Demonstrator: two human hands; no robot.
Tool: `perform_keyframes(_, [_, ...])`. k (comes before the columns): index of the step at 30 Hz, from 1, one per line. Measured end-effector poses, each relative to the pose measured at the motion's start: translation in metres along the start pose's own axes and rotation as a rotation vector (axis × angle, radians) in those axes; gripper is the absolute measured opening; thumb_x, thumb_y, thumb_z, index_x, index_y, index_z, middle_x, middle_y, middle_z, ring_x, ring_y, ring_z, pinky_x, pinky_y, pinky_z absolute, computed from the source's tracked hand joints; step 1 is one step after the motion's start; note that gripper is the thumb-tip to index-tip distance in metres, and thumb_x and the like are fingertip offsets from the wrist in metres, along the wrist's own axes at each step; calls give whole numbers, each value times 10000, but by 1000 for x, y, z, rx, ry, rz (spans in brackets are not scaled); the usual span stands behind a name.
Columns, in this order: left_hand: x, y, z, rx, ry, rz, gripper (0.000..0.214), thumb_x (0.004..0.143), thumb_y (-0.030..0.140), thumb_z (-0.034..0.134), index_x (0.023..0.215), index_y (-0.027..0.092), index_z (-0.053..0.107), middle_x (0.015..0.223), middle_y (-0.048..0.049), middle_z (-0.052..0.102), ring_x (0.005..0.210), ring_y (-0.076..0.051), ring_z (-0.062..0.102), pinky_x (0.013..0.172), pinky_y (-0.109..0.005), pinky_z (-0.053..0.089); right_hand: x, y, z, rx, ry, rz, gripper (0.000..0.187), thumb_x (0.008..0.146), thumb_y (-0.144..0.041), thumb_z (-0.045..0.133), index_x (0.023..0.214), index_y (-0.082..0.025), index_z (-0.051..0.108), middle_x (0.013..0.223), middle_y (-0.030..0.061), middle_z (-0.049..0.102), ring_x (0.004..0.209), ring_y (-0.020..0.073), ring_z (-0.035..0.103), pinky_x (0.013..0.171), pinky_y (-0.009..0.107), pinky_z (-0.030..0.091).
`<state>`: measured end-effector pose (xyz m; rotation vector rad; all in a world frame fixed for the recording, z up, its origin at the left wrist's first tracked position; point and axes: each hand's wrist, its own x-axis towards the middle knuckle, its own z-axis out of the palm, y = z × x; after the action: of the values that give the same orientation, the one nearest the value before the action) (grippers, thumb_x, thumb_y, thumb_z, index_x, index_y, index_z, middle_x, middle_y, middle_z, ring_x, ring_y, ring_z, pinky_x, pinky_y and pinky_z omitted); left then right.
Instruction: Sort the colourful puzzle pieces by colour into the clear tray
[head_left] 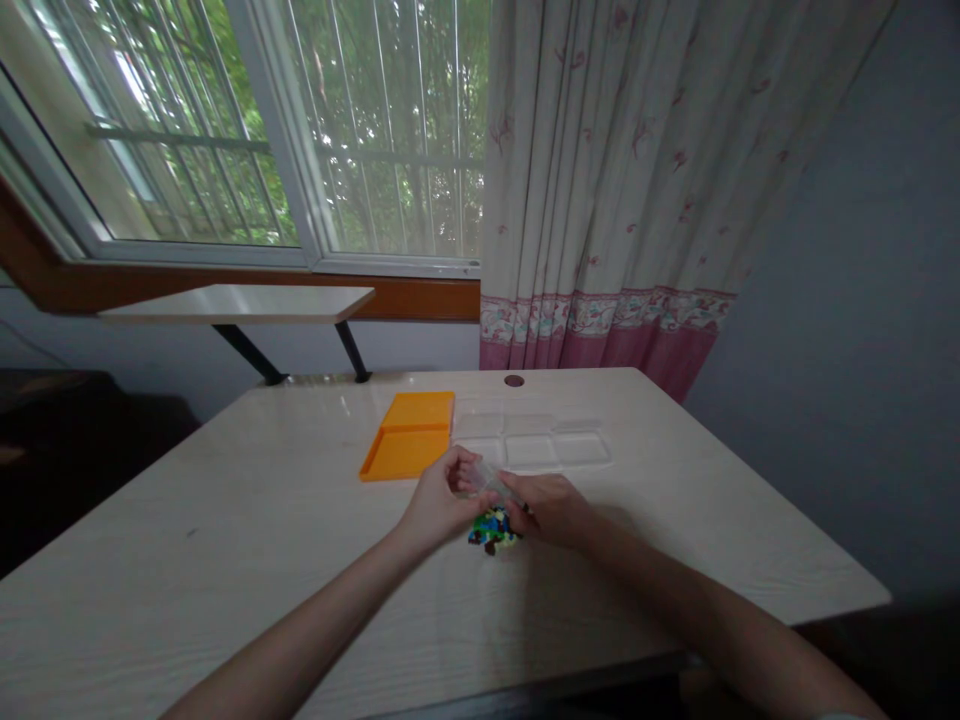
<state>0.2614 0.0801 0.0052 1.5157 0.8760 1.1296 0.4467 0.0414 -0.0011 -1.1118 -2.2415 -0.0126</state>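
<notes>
Both of my hands meet at the middle of the pale table (225,560). My left hand (439,500) and my right hand (547,508) are closed together on a small clear plastic bag (487,480) held between them. Just below the hands, a small pile of blue, green and yellow pieces (491,530) lies on the table, partly hidden by my right hand. An orange lid or tray (411,435) lies just beyond my left hand. A clear compartment tray (540,445) lies beyond my right hand.
A window with bars (247,130) and a wall shelf on brackets (240,302) are behind the table. A flowered curtain (622,180) hangs at the back right. A cable hole (514,380) marks the table's far edge. The table's right edge drops off near a grey wall.
</notes>
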Motion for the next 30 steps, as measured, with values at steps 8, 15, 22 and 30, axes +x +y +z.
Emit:
perform_keyframes(8, [4,-5,-4,-185,-190,-30,561,454,163,763,969,165,541,810,-38,613,737,-156,592,659,-251,458,5,23,-13,413,114,251,284,859,-326,387,1038,-218,578,784,32,668,707,163,625,660,288,499])
perform_keyframes(15, [2,-5,-11,-257,-429,-51,541,494,96,733,981,194,516,912,-30,585,800,-127,582,700,-225,453,15,34,4,1058,178,637,361,739,-516,478,751,-176,598,468,-21,555,382,113,496,398,230,402])
perform_keyframes(22, [2,-11,-9,-293,-399,-49,497,554,91,713,966,187,452,924,-39,583,734,-109,593,642,-218,467,18,39,4,1316,176,722,370,679,-527,591,636,-162,547,579,6,594,479,94,529,469,217,440])
perform_keyframes(30, [12,-4,-10,-376,-105,-95,526,509,176,775,873,187,395,1056,-56,557,753,-129,621,677,-261,507,14,45,11,1165,11,573,813,377,-311,831,1116,-239,499,1056,65,521,817,134,537,660,261,487])
